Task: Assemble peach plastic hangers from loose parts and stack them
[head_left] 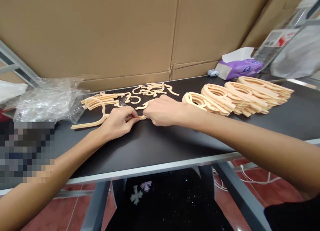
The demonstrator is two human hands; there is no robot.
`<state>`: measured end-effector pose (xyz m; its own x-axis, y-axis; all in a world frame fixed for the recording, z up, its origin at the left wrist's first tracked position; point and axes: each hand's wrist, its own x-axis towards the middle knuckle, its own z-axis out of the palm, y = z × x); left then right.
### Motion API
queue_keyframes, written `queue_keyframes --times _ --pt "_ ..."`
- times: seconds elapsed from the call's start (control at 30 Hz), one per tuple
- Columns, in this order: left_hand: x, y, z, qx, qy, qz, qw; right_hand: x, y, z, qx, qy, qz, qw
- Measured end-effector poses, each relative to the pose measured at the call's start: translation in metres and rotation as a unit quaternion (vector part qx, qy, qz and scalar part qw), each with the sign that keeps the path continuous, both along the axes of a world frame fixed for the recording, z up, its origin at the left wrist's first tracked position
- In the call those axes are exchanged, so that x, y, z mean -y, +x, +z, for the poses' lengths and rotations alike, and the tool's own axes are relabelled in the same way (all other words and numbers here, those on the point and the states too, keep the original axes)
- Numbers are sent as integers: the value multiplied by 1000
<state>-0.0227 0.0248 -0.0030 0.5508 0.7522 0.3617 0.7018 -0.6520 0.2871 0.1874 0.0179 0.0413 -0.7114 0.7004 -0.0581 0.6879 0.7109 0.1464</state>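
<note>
A beige hanger [87, 125] with a large curved hook lies low over the black table, one arm pointing left. My left hand [119, 122] pinches its other arm between thumb and fingertips. At that arm's tip, my right hand [163, 110] is closed with its fingers curled down; they hide what they grip, and it seems to be the hanger's end. Just behind the right hand lies a loose beige piece [142, 106]. Further back are a small beige hook [135, 99] and a heap of thin curved beige parts [152, 89].
Stacked beige hangers [217, 97] fan out at the right. More beige pieces [100, 100] lie at the left beside crumpled clear plastic bags [50, 100]. A purple tissue pack [241, 68] stands at the back right. Cardboard [125, 34] walls the rear of the black table [160, 144].
</note>
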Motion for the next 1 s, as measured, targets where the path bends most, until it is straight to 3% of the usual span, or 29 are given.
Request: queue_keyframes --times 0.2,0.4,0.57,0.7,0.87,1.0 --pt "-2 -2 -1 14 -3 -1 1000 0 3 -6 -38 -11 -5 999" --pt "-3 -5 -1 43 -16 5 999 -3 11 -23 -166 -35 -48 984" --pt "-1 -4 -2 31 2 -18 999 -20 17 -13 -267 16 -79 960" --pt "0 -3 -3 34 11 -32 999 -38 12 -6 -231 41 -94 968" --pt "3 -2 -3 36 16 -47 998 -60 4 -18 -144 -22 -61 987" --pt "4 -1 -3 42 -3 -46 998 -66 8 -25 -131 -42 -52 989"
